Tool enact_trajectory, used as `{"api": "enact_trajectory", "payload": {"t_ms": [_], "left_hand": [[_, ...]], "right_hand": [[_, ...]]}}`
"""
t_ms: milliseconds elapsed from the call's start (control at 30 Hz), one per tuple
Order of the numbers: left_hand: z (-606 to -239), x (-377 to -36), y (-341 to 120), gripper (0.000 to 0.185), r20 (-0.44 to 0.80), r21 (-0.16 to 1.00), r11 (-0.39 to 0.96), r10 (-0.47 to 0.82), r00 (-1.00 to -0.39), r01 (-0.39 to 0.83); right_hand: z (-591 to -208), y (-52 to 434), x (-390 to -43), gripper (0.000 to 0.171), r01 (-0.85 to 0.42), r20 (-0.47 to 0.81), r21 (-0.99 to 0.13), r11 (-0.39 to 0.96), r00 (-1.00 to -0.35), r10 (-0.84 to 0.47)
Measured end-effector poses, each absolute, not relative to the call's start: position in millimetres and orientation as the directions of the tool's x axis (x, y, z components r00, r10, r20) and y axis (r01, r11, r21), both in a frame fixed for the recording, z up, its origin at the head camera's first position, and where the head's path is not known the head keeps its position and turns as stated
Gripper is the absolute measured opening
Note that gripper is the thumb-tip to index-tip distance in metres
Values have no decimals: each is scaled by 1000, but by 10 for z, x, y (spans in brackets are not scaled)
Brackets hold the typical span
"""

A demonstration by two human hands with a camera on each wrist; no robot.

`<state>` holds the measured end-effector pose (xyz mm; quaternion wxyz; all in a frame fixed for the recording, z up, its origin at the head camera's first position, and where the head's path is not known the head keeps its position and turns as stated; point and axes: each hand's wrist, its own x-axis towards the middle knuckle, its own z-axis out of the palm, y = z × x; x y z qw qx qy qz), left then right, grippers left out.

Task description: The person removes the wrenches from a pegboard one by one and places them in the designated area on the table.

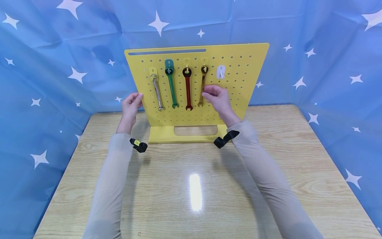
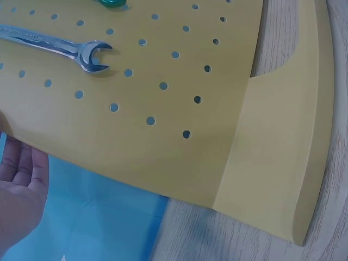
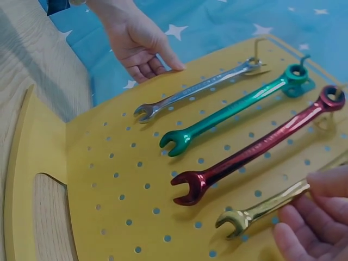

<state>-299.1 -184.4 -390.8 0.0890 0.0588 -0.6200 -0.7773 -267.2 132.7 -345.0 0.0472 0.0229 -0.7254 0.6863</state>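
Note:
A yellow pegboard point(image 1: 237, 83) stands upright on the table, with a row of combination wrenches hanging by their ring ends from hooks. From left to right they are a silver wrench point(image 1: 157, 93), a green wrench point(image 1: 172, 87), a red wrench point(image 1: 188, 89) and a gold wrench point(image 1: 203, 81). My right hand point(image 1: 219, 99) pinches the gold wrench's shank between thumb and fingers; its ring end is on the hook. At the board's left edge, my left hand point(image 1: 130, 107) grips the rim, thumb in front and fingers behind, as the right wrist view shows.
A white hook point(image 1: 221, 72) with nothing on it sits right of the gold wrench. The board's base point(image 1: 161, 135) has a long cutout and rests on the wooden table point(image 1: 167, 186). Blue star-patterned cloth point(image 1: 298, 39) hangs behind and at both sides.

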Motion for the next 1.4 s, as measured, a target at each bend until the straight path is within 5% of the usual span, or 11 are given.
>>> {"api": "enact_trajectory", "payload": {"t_ms": [433,1400], "left_hand": [[-3913,-2992,-1832,7,26,972,-221,-235,-972,79],[-3908,-2979,-1845,10,18,977,-202,-216,-976,62]], "right_hand": [[-3485,1275,-2693,13,-111,114,-993,46,-992,61],[-3467,1326,-2525,19,-208,217,-965,157,-975,40]]}}
